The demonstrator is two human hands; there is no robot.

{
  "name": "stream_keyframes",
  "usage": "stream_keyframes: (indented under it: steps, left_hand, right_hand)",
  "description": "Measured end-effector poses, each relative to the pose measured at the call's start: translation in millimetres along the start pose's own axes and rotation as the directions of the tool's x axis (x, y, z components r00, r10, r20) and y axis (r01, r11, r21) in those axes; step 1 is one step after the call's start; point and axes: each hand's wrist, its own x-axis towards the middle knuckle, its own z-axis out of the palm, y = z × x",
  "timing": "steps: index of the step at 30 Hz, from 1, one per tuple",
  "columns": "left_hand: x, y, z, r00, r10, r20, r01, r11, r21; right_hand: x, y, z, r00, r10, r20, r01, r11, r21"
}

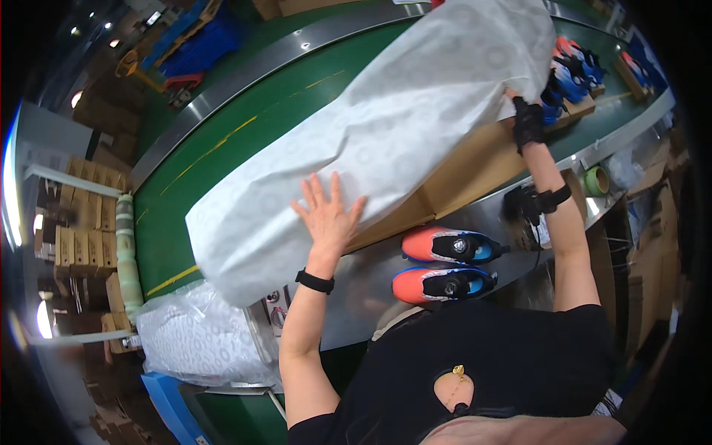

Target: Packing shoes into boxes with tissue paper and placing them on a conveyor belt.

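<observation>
Your left hand [331, 221] — fingers wide on white paper [400, 137], mid-frame | your right hand [528, 122] — pinching its edge, upper right

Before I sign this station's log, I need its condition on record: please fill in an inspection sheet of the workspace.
Surface: green belt with yellow lines; metal ledge on the near side.
Job's things: white patterned sheet over brown cardboard; orange-and-blue shoes on the ledge.
Clutter: plastic-wrapped bundle at left; green tape roll at right.
Hands: left hand on the sheet, fingers spread; right hand, black-gloved, at its edge, grip unclear.
Cables: thin black cord below the right wrist.
Surroundings: stacked boxes at left.
</observation>
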Motion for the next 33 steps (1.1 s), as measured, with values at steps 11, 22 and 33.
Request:
stream_keyframes:
  steps: [11,22,33]
  left_hand:
    - [-50,-126,99,0.608,-0.781,0.146,0.79,0.576,-0.21]
    - [-52,-49,135,0.662,-0.397,0.635,0.534,-0.345,-0.772]
    - [-94,-107,135,0.743,-0.649,0.16,0.52,0.41,-0.749]
  right_hand:
    - [97,49,-160,0.895,0.207,-0.395,-0.299,0.936,-0.186]
    - [-222,14,-112,0.087,0.332,0.939,0.732,0.618,-0.287]
    - [-235,-20,-39,0.15,0.185,0.971,0.72,0.653,-0.236]
